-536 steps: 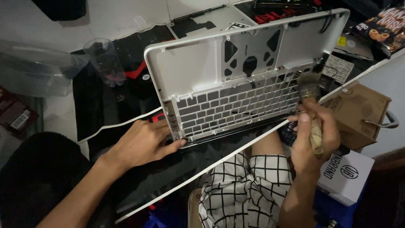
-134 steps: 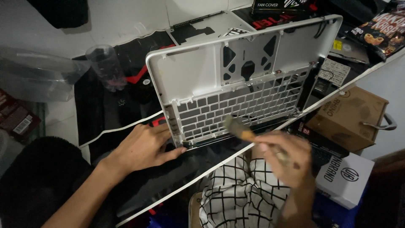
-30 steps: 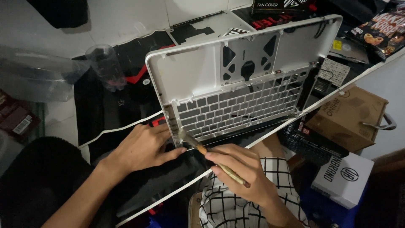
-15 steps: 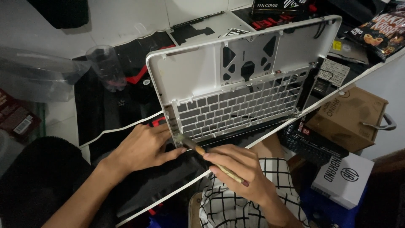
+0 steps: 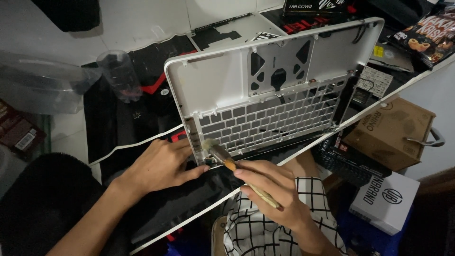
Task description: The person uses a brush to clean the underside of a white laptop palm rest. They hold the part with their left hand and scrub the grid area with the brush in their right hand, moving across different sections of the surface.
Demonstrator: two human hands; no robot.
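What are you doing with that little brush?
A person is brushing the inside of a white laptop shell that stands tilted on a black mat. The right hand holds a small paintbrush, its bristles at the shell's lower left corner by the key grid. The left hand steadies that corner.

A brown cardboard box (image 5: 391, 132) sits at the right, below the desk edge. In front of it lies a white box (image 5: 386, 201) with black print on its side. A dark snack bag (image 5: 429, 35) with red and orange print rests at the top right corner. A flat black package (image 5: 315, 7) with white and red print lies along the top edge. A dark reddish packet (image 5: 16, 135) with a white barcode label lies at the far left.
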